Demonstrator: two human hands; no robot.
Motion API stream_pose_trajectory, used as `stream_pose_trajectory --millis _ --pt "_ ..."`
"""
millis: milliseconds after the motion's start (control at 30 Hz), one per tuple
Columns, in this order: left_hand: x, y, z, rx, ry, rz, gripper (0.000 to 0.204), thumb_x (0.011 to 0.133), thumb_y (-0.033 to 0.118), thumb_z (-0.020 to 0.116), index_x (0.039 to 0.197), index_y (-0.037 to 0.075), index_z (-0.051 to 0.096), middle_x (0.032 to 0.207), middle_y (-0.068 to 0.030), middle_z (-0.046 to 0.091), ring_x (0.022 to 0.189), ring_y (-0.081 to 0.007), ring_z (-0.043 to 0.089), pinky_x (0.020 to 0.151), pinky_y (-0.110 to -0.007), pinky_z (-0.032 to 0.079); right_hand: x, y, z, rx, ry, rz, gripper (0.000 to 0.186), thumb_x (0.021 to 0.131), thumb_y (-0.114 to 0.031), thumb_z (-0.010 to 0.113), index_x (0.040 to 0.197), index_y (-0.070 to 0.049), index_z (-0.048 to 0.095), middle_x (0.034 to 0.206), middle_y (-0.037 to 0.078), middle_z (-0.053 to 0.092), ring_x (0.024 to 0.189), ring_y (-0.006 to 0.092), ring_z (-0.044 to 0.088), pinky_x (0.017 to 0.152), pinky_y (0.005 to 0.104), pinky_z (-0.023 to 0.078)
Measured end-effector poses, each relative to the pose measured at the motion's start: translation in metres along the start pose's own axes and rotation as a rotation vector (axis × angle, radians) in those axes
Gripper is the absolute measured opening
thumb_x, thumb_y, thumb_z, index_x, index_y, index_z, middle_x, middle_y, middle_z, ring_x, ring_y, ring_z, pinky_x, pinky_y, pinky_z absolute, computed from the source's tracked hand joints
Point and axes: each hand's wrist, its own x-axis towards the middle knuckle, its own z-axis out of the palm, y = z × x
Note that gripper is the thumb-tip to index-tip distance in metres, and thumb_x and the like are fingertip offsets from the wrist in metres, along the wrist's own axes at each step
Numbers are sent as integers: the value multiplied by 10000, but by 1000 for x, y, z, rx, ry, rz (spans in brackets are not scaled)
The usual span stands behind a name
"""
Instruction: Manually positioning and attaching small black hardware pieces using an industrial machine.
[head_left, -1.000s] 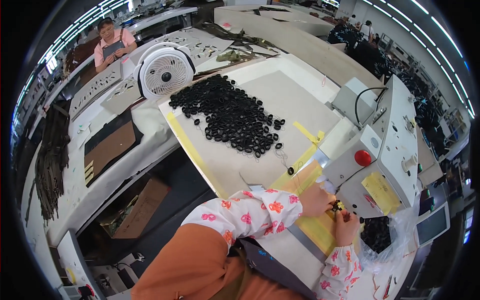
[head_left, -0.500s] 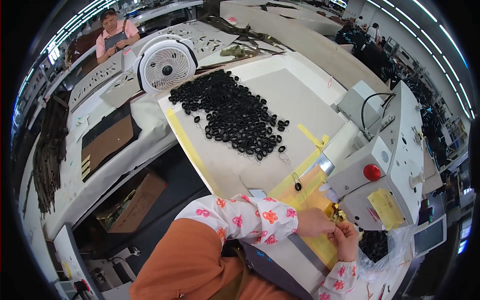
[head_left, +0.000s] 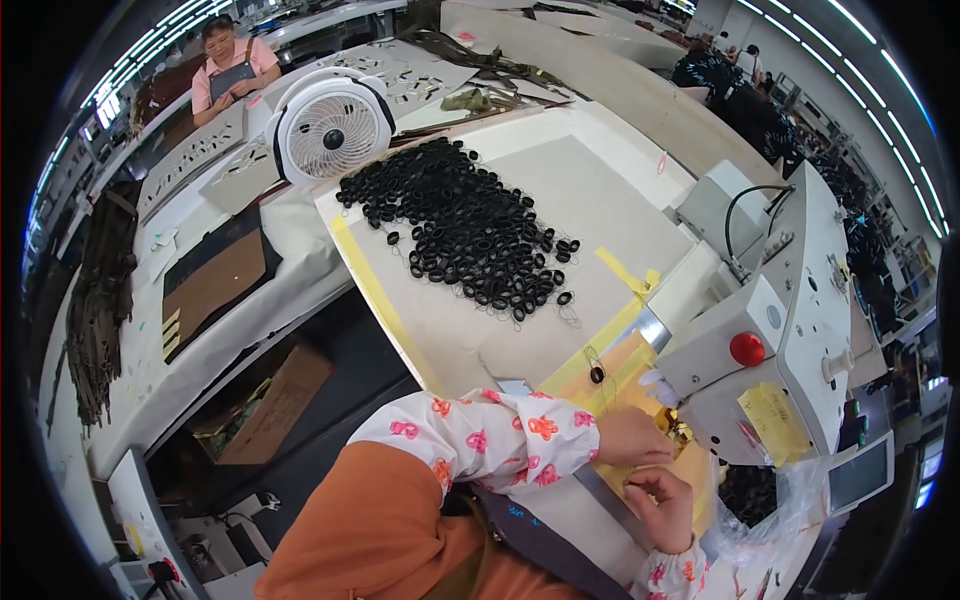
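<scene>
L hand and R hand meet at the near right of the table, right under the head of the white sewing machine. L grip: fingers drawn together, tips pushed toward a small brass-coloured piece at the needle area; looks pinched on it, but the contact is too small to tell for sure. R grip: fingers curled inward, palm up-ish, just near of the L hand; can't tell if it has hold of anything. Both wrists in floral-print sleeves, orange garment below. Hands rest on a tan pad edged w/ yellow tape. Just left and far of the L hand, a single black ring lies on the tan pad, apart from the rest. Farther out, centre of the table, a big pile of black rings spreads on the pale surface, a few strays at its near edge. Machine has a red round button and a yellow label on its near face. Right and near of the hands, a clear plastic bag holds more black rings. Far left of the table, a white fan faces the camera. Beyond it, a person in a pink top at another bench. Cardboard box on the floor, left, below the table.
</scene>
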Motion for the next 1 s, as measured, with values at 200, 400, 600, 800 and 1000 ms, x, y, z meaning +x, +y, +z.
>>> stream_pose_trajectory --millis 200,400,600,800,1000 --pt "15 -32 26 258 458 102 157 821 277 498 825 139 572 630 -78 560 595 -267 558 561 -368 440 16 53 -17 501 400 382 73 805 -31 555 824 39 549 699 33 563 509 73 488 474 207 402" --pt "16 -24 -1 -171 229 55 257 746 221 595 999 179 617 663 -63 587 592 -241 559 697 -358 422 39 50 -29 435 193 463 231 788 -28 594 982 27 480 750 47 548 559 87 520 474 198 428" --pt "24 -15 -3 -218 118 95 296 677 48 627 966 110 643 579 -80 506 457 -130 416 461 -257 351 28 69 -27 611 268 334 189 770 -37 621 896 12 488 728 51 553 596 101 565 509 212 478" --pt "19 -13 4 -259 150 -252 232 714 32 599 943 42 634 507 -52 463 442 -86 379 452 -242 324 19 70 -10 141 518 128 154 714 -36 646 807 -6 527 707 80 554 611 187 576 540 290 467" --pt "27 -24 14 -134 199 -254 183 725 119 619 867 2 628 507 -25 462 451 -96 378 457 -265 332 29 76 -3 -138 712 -79 95 692 -11 615 763 -9 552 721 130 551 637 309 547 552 356 448"
